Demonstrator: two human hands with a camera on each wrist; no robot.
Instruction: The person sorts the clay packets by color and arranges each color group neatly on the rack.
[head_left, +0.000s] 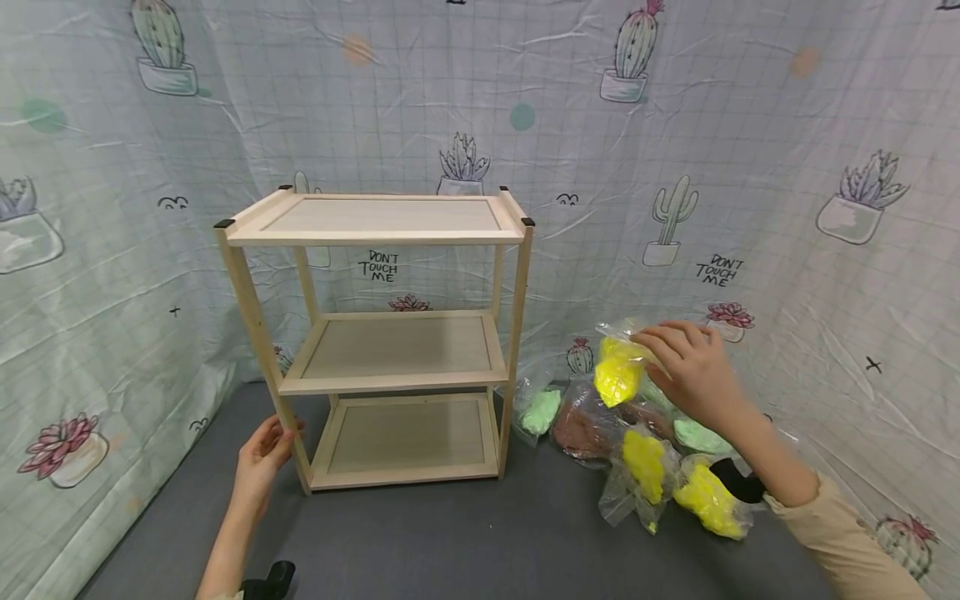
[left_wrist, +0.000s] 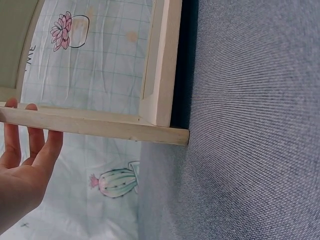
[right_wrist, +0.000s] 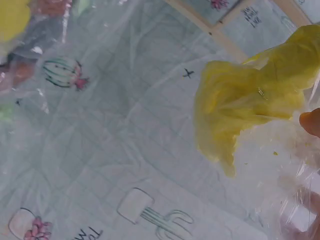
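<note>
A three-tier wooden shelf (head_left: 390,382) stands upright on the grey surface. My left hand (head_left: 261,458) holds its front left post (left_wrist: 95,125) low down, two fingertips reaching behind the post in the left wrist view. Up and to the right of the shelf, my right hand (head_left: 693,371) pinches a clear plastic bag with a yellow lump (head_left: 619,371) inside. In the right wrist view that yellow lump (right_wrist: 250,95) hangs in its bag, with only part of the fingers showing at the right edge.
Below my right hand lies a pile of clear bags: a yellow one (head_left: 643,467), another yellow one (head_left: 712,500), a brown one (head_left: 581,429) and a light green one (head_left: 542,411). A cactus-print sheet (head_left: 750,125) hangs behind and at both sides.
</note>
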